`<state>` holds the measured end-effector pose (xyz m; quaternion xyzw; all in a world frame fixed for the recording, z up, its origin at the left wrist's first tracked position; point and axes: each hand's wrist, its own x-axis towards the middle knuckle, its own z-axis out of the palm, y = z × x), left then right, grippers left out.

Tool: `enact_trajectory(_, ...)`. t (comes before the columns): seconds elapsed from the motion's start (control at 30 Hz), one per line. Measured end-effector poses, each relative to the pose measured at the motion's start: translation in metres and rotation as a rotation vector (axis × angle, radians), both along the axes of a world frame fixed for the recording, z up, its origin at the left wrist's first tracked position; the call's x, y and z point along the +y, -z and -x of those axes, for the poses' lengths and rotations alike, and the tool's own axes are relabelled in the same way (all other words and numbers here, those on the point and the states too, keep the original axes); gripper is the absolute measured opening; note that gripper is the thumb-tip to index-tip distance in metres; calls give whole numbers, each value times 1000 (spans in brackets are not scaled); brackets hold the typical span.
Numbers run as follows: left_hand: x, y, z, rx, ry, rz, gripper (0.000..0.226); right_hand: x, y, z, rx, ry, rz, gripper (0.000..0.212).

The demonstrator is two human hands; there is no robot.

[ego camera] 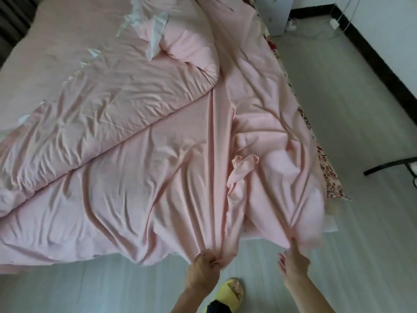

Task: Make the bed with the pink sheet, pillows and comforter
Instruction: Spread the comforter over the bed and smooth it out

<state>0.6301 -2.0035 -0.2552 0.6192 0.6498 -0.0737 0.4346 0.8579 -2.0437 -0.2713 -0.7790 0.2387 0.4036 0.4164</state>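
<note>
Pink sheet of thin, smooth fabric (203, 168) lies creased over the bed, running away from both hands and hanging off the near edge, where the left hand (203, 267) has its fingers curled tight round a gathered bunch of it. The right hand (293, 265), well apart to the side, reaches one finger up to the sheet's blurred hem; I cannot tell whether it pinches the cloth or only touches it. Beyond the left hand lies a thick, folded pink comforter (94, 102), with crumpled clear plastic wrapping (146, 23) farther off. Past the right hand a red-flowered mattress edge (327, 175) shows. Below the hands, a yellow slipper (230, 292) stands on the pale plank floor (349, 279).
</note>
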Motion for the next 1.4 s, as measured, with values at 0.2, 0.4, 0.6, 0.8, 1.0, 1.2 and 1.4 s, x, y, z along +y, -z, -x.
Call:
enact_trajectory(0.2,-57,-14,-10,-52,-6,-233,15,7,-36,44,176,-560,-217,95)
enact_trajectory(0.4,-97,-49,-5,-242,-207,-343,11,8,-56,73,-28,-898,-293,22)
enact_trajectory(0.6,-131,-41,7,-57,-27,-161,40,-77,-49,35,-207,-1058,50,9)
enact_trajectory(0.8,-130,-26,-14,3,-12,-91,37,-80,-28,-21,-69,-1275,85,38)
enact_trajectory(1.0,-90,-31,-83,38,2,-224,38,-41,-26,-107,-242,-1100,33,71)
enact_trajectory(1.2,-6,-40,-173,65,-66,-483,78,32,-20,-171,43,-726,-228,68)
enact_trajectory(1.4,73,-18,-262,170,-272,-394,81,61,-24,-261,-182,-1066,-404,34)
